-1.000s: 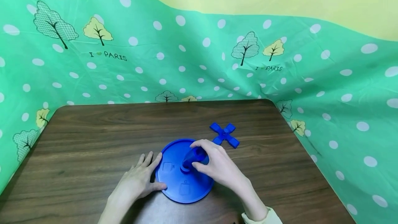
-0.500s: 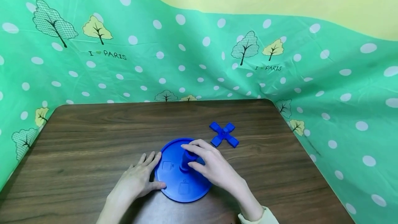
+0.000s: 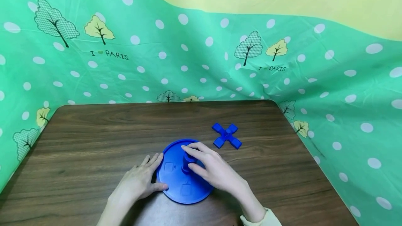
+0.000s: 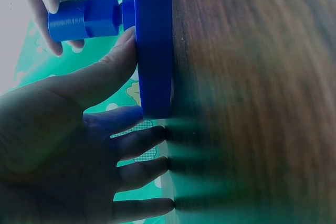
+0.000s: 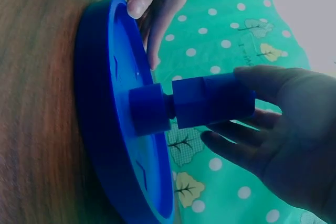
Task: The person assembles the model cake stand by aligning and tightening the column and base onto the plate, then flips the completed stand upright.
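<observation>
A round blue base (image 3: 176,184) with a raised rim lies flat on the table, and a short stub (image 5: 149,109) stands at its centre. My right hand (image 3: 213,166) holds a blue cylinder (image 5: 212,100) by its upper end, thumb on one side and fingers on the other. The cylinder stands upright over the stub, with a narrow neck showing between them in the right wrist view. My left hand (image 3: 138,184) rests at the base's left side with fingers spread and nearly straight. Its thumb touches the rim, and its other fingertips reach the edge and the tabletop.
A blue cross-shaped piece (image 3: 226,135) with a small centre peg lies on the brown wooden table (image 3: 110,132), beyond the base to the right. A green and yellow patterned cloth (image 3: 188,55) hangs behind and beside the table.
My right hand has moved slightly left, bringing the cylinder from a tilt to upright over the stub. My left hand and the base have stayed in place.
</observation>
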Motion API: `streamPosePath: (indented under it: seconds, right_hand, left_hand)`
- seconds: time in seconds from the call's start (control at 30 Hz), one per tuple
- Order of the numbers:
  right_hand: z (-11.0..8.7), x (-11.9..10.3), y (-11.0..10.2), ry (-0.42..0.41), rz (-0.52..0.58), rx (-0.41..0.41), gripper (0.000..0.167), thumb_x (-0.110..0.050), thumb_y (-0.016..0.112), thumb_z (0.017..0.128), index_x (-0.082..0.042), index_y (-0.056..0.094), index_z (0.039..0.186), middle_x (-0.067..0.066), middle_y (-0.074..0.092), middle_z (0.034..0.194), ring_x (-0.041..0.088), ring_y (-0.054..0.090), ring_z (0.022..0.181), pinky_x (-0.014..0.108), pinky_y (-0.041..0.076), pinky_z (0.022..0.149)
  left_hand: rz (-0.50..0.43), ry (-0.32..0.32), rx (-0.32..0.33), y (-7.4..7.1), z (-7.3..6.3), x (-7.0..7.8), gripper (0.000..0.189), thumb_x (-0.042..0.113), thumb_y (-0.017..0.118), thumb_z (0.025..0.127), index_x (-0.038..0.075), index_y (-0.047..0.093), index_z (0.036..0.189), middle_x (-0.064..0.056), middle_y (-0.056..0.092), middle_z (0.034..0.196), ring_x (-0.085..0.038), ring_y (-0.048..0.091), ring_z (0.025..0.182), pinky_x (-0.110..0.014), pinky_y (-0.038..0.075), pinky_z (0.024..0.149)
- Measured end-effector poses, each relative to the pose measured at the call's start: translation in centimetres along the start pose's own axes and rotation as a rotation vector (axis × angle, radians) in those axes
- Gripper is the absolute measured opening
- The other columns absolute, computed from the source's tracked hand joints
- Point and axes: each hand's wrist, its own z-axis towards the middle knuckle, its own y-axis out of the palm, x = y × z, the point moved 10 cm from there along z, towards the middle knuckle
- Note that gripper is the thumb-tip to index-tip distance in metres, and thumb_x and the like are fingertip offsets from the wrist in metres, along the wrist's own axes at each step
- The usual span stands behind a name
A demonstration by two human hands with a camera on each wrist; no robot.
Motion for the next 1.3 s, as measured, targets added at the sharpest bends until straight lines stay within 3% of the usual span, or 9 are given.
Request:
streamPosePath:
  seconds: [0.23,0.5,0.63,0.77,0.87,1.03,1.17,1.3]
  right_hand:
    - [-0.1,0.3,0.0,0.008,0.089,-0.051,0.048,-0.030,0.048,0.110,-0.017,0.046,0.156,0.000,0.049,0.157,0.017,0.050,0.146,0.043,0.046,0.119]
    - [-0.2,0.9,-0.2,0.061,0.072,0.055,0.044,-0.045,0.059,0.103,-0.031,0.058,0.144,-0.010,0.063,0.136,0.008,0.061,0.127,0.039,0.056,0.105]
    - [-0.3,1.2,0.1,0.072,0.091,0.040,0.046,-0.049,0.057,0.103,-0.036,0.053,0.147,-0.010,0.058,0.145,0.012,0.058,0.135,0.044,0.054,0.110]
    - [-0.2,1.1,0.3,0.045,0.161,-0.018,0.047,-0.041,0.054,0.107,-0.036,0.047,0.153,-0.010,0.050,0.156,0.016,0.046,0.149,0.049,0.045,0.119]
    - [-0.1,1.0,0.3,0.035,0.173,-0.023,0.043,-0.037,0.055,0.107,-0.033,0.051,0.150,-0.011,0.054,0.152,0.013,0.049,0.146,0.047,0.047,0.117]
    - [0.0,1.4,-0.1,0.095,0.133,0.053,0.041,-0.043,0.064,0.101,-0.030,0.059,0.139,-0.010,0.064,0.138,0.011,0.060,0.133,0.042,0.054,0.109]
    - [0.0,1.9,0.0,0.132,0.140,0.046,0.052,-0.045,0.066,0.099,-0.033,0.051,0.148,-0.010,0.058,0.148,0.014,0.055,0.141,0.047,0.050,0.114]
    - [-0.1,1.7,0.5,0.096,0.191,-0.028,0.052,-0.044,0.058,0.104,-0.041,0.043,0.154,-0.013,0.048,0.158,0.014,0.044,0.150,0.050,0.043,0.120]
  left_hand:
    - [0.002,-0.003,0.001,-0.1,-0.1,0.0,0.102,0.060,0.079,0.080,0.018,0.035,0.162,-0.012,0.038,0.167,-0.044,0.034,0.153,-0.073,0.034,0.115]
    - [0.007,-0.004,0.007,0.0,-0.1,0.1,0.102,0.061,0.080,0.080,0.019,0.036,0.161,-0.011,0.039,0.166,-0.043,0.035,0.153,-0.074,0.035,0.113]
    - [-0.001,-0.013,0.006,0.1,0.0,0.1,0.102,0.061,0.080,0.079,0.020,0.036,0.161,-0.010,0.039,0.166,-0.043,0.035,0.153,-0.074,0.035,0.113]
    - [-0.002,-0.020,0.009,0.1,-0.1,-0.1,0.101,0.060,0.080,0.079,0.020,0.036,0.161,-0.010,0.039,0.166,-0.043,0.035,0.153,-0.075,0.034,0.113]
    - [0.002,-0.021,0.013,0.0,-0.1,-0.1,0.102,0.060,0.080,0.079,0.020,0.036,0.161,-0.010,0.039,0.166,-0.043,0.036,0.153,-0.075,0.034,0.113]
    - [0.002,-0.027,0.005,0.1,0.0,-0.2,0.102,0.061,0.080,0.079,0.020,0.036,0.161,-0.010,0.039,0.166,-0.043,0.035,0.153,-0.075,0.034,0.113]
    - [0.004,-0.035,-0.001,0.2,0.0,-0.1,0.102,0.061,0.080,0.079,0.021,0.036,0.161,-0.010,0.038,0.167,-0.043,0.034,0.153,-0.076,0.033,0.113]
    - [0.010,-0.040,-0.006,0.2,0.0,-0.2,0.102,0.061,0.080,0.079,0.021,0.035,0.162,-0.010,0.038,0.167,-0.044,0.034,0.154,-0.076,0.034,0.113]
